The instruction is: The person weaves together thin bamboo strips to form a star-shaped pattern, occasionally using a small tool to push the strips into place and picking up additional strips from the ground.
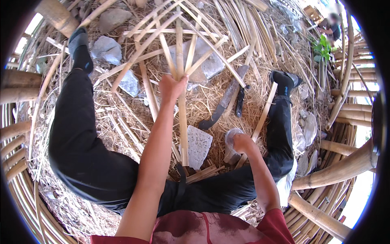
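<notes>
Where the split-bamboo strips gather into a narrow throat, my left hand (172,86) is clamped around them, fingers closed on the bundle while the bamboo frame (179,51) fans out beyond my knuckles in an open, criss-crossed lattice. It lies between my spread legs, its upper part over a flat grey stone slab (213,65), and its long central strip (183,118) runs back toward me beside a pitted stone block (196,147). I judge it light for its spread, springy along each strip yet stiff enough to keep its line, so the far ends probably wag when I turn my wrist. The throat seems the surest place to take hold, since there one grip governs every rib; out among the crossings, a pinch would likely slide strips out of place. Dry faces should give fair purchase, but I'd treat the split edges as sharp and the thin ends as liable to crack if bent hard. My right hand (243,143) is against a pale, translucent, rounded object (230,135), perhaps a cup or a roll; its fingers are hidden, so I cannot tell whether they are clamped on it. A long dark-bladed machete (226,99) and a black-handled knife (240,102) lie on the straw-strewn ground between the lattice and my right leg.
</notes>
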`<move>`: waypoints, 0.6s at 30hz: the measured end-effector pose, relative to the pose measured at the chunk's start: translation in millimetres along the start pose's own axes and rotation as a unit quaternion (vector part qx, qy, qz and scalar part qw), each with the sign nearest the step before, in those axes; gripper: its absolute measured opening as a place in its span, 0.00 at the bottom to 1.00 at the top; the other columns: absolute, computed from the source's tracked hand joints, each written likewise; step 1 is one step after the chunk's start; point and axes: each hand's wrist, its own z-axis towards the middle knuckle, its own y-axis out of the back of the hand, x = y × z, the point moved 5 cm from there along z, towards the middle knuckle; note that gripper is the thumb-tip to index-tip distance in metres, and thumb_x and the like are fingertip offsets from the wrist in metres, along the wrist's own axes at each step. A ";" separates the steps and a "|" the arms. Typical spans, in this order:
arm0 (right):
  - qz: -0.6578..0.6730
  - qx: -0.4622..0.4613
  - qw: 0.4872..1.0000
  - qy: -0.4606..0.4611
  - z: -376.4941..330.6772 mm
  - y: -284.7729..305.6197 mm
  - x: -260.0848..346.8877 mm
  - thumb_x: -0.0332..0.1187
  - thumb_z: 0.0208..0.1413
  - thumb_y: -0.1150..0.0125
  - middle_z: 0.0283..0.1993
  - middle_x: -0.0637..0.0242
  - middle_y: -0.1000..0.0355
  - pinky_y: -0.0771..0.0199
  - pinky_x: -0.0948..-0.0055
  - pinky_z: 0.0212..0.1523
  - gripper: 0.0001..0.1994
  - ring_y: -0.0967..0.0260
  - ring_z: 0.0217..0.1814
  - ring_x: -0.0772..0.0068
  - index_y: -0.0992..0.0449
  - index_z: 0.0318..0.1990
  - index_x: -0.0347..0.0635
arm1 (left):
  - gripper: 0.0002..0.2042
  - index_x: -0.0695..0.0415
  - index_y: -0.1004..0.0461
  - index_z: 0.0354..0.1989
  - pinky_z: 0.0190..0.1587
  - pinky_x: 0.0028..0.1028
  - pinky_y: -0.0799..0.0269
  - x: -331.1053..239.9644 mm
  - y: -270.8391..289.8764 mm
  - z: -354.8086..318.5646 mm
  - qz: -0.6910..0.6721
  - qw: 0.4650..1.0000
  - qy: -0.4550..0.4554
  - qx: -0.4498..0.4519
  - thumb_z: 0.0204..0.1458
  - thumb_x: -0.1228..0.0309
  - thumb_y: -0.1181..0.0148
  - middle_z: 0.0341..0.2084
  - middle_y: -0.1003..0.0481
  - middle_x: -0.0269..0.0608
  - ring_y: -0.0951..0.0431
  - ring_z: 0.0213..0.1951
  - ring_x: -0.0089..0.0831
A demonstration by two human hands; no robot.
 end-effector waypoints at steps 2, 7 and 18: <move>-0.031 0.032 0.999 0.019 7.5 1.0 3.6 0.33 0.54 0.46 0.48 0.44 0.21 0.22 0.53 0.54 0.16 0.22 0.52 0.44 0.18 0.44 0.31 | 0.21 0.66 0.17 0.30 0.30 0.36 0.19 4.7 1.3 3.1 0.022 0.999 -0.032 -0.023 0.49 0.55 0.26 0.24 0.18 0.53 0.15 0.27 0.42; -0.086 0.047 0.995 0.017 9.4 -0.6 -0.7 0.32 0.53 0.46 0.51 0.45 0.21 0.22 0.56 0.56 0.17 0.22 0.55 0.47 0.18 0.46 0.32 | 0.24 0.67 0.18 0.31 0.34 0.39 0.17 12.6 -3.1 8.1 0.005 0.999 -0.042 -0.023 0.47 0.52 0.26 0.24 0.18 0.56 0.14 0.30 0.46; -0.089 0.032 0.995 0.017 3.7 -0.7 11.7 0.33 0.55 0.45 0.53 0.50 0.21 0.21 0.55 0.54 0.16 0.21 0.53 0.49 0.18 0.46 0.36 | 0.25 0.67 0.19 0.29 0.32 0.42 0.18 24.6 -3.9 15.2 0.000 0.999 -0.026 -0.038 0.45 0.51 0.24 0.24 0.18 0.56 0.14 0.28 0.46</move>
